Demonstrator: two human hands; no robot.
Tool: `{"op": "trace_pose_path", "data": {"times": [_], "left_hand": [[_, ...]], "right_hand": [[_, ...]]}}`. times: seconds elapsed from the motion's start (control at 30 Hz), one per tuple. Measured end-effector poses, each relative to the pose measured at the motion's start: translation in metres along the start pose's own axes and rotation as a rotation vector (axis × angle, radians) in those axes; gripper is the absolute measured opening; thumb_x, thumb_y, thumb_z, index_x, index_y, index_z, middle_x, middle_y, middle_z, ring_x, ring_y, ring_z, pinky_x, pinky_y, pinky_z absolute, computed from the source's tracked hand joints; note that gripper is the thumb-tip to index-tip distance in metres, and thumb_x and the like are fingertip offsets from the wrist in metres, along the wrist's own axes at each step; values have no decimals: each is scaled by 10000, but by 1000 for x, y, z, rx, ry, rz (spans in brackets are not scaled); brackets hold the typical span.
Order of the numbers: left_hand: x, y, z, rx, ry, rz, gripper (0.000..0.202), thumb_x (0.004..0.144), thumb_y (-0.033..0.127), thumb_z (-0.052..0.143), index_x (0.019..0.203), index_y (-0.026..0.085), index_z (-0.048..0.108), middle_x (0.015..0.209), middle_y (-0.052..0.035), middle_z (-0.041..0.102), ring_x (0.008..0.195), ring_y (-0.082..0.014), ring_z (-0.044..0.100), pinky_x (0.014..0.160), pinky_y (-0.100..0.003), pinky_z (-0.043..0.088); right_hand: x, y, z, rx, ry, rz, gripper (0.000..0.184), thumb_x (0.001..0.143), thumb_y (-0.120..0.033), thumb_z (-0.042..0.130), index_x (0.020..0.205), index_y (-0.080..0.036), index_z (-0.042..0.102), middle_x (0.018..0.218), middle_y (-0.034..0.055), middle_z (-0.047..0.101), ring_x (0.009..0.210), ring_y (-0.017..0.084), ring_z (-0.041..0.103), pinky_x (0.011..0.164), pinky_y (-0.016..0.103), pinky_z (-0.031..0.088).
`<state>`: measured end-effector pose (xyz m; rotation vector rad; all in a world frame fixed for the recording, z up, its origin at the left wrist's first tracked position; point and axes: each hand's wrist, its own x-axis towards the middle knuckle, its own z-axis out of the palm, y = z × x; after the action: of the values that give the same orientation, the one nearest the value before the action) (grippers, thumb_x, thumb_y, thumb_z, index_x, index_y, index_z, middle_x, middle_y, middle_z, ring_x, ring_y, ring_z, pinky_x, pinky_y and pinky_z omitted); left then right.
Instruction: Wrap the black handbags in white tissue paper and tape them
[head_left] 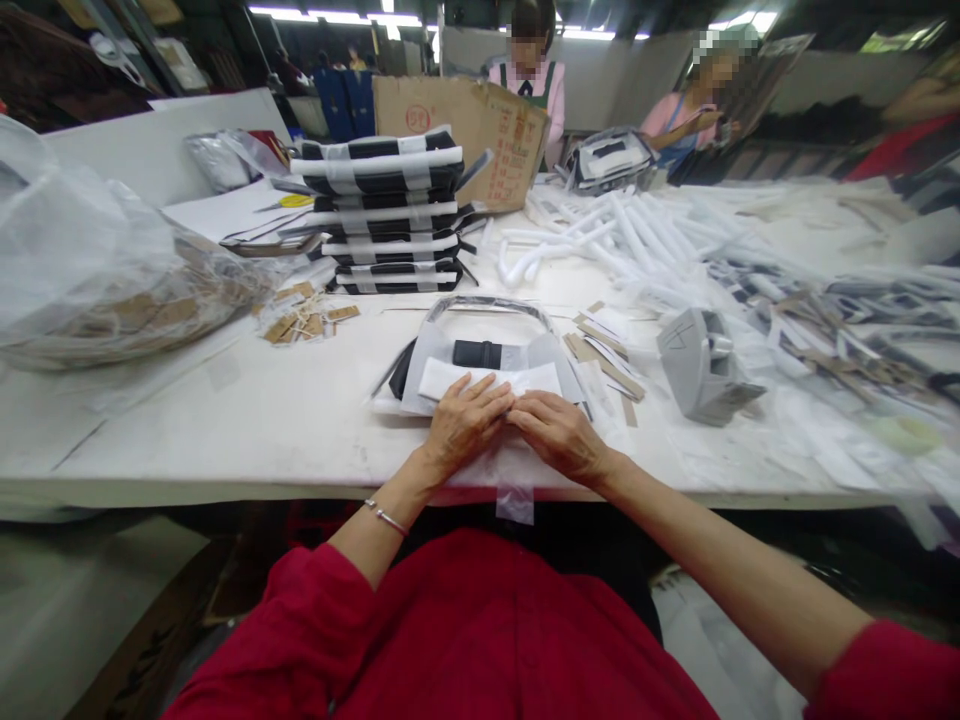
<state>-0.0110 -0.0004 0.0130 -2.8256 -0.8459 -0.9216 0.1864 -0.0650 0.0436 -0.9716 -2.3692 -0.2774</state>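
Note:
My left hand and my right hand lie side by side, palms down, at the near edge of a flat package wrapped in clear plastic, with a black strap piece and a white paper band across it. The fingers of both hands are stretched out and press on the white paper band and the plastic flap. Nothing is gripped in either hand. A strip of clear tape hangs over the table edge just below my hands.
A stack of black-and-white wrapped packages stands behind. A grey tape dispenser sits to the right, brown card tags and a big plastic bag to the left, white tubes and a cardboard box farther back. Two people sit across the table.

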Motion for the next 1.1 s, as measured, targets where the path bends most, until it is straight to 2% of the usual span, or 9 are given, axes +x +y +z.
{"op": "trace_pose_path", "data": {"times": [0.07,0.17,0.23,0.3,0.43,0.57,0.87,1.0,1.1], "left_hand": [[-1,0,0,-5,-27,1,315,934,261,579,1248,261,597,1344,-32,626,1340,-219,490,1138,-477,344],[-2,0,-1,-14,-62,1,368,910,221,595,1275,262,576,1375,-33,601,1360,-217,466,1147,-488,327],[-2,-1,-1,-16,-63,-4,374,902,211,599,1272,265,581,1374,-40,602,1359,-220,466,1148,-493,324],[-2,-1,0,-15,-63,-8,377,898,209,604,1269,268,584,1369,-44,605,1358,-221,469,1148,-493,324],[-2,0,-1,-2,-74,-4,379,901,208,601,1274,269,579,1386,-38,590,1364,-223,461,1153,-486,315],[-2,0,-2,7,-74,-6,376,907,215,598,1278,270,574,1396,-29,581,1366,-222,458,1151,-484,316],[0,2,-1,17,-58,-21,357,916,209,590,1268,267,584,1377,-33,599,1343,-230,486,1141,-494,334],[0,5,-4,8,-64,-31,370,909,197,592,1273,265,581,1373,-37,603,1342,-236,487,1142,-500,337],[-1,7,-5,-1,-55,-39,349,922,211,578,1268,260,586,1364,-44,610,1341,-236,488,1149,-494,332]], "right_hand": [[-15,-10,-11,69,-26,-42,215,933,-119,532,1121,-158,628,1096,104,700,1105,225,607,1037,433,484],[-45,-30,-20,120,-205,-62,353,897,-189,614,1249,-166,593,1226,118,671,1207,255,578,1096,488,443],[-61,-41,-15,87,-294,-20,468,875,-181,627,1336,-169,547,1333,138,614,1287,291,525,1089,528,445],[-67,-47,-4,51,-271,33,479,877,-132,593,1351,-162,541,1350,151,601,1300,299,516,1075,537,458],[-55,-46,15,119,-74,64,331,904,-61,473,1161,-168,652,1129,107,720,1166,246,624,1069,503,474],[-45,-44,15,254,41,92,392,873,-6,394,1105,-177,659,1031,89,750,1033,186,694,1003,415,541],[-53,-60,7,290,67,167,398,834,16,407,1068,-185,658,976,79,766,955,191,728,913,335,584],[-37,-60,-4,290,13,126,338,861,-3,419,1021,-186,653,933,79,761,901,181,729,914,333,575],[-13,-45,-18,275,-20,75,335,873,-18,413,1000,-206,659,915,56,755,876,162,719,1011,400,518]]}}
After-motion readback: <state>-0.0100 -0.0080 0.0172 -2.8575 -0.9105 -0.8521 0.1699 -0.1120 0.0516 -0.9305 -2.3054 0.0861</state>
